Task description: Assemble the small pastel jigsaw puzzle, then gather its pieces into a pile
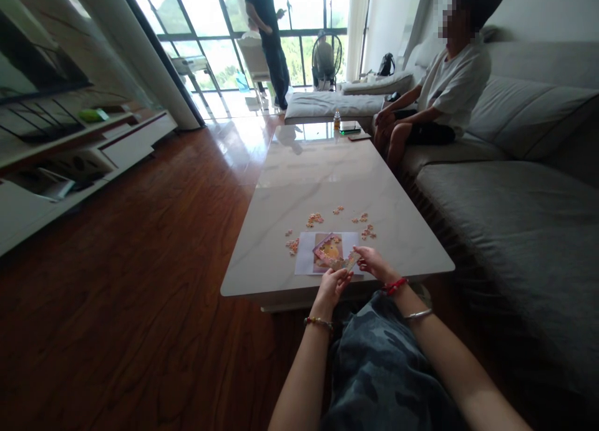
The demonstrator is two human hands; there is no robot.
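A small jigsaw puzzle (pixel 327 250) lies partly assembled on a white sheet (pixel 304 256) near the front edge of the pale marble coffee table (pixel 322 175). My left hand (pixel 333 285) and my right hand (pixel 372 262) meet just in front of the sheet, fingers pinched together on a small puzzle piece (pixel 350 262) held between them. Loose orange-pink pieces (pixel 314 219) lie scattered in small heaps beyond the sheet. Both wrists wear bracelets.
A person (pixel 444 82) sits on the grey sofa (pixel 515 188) at the right. Another person (pixel 269 38) stands by the windows at the back. A phone (pixel 349 127) and a small bottle (pixel 336 120) rest at the table's far end. A TV shelf (pixel 70 150) lines the left wall.
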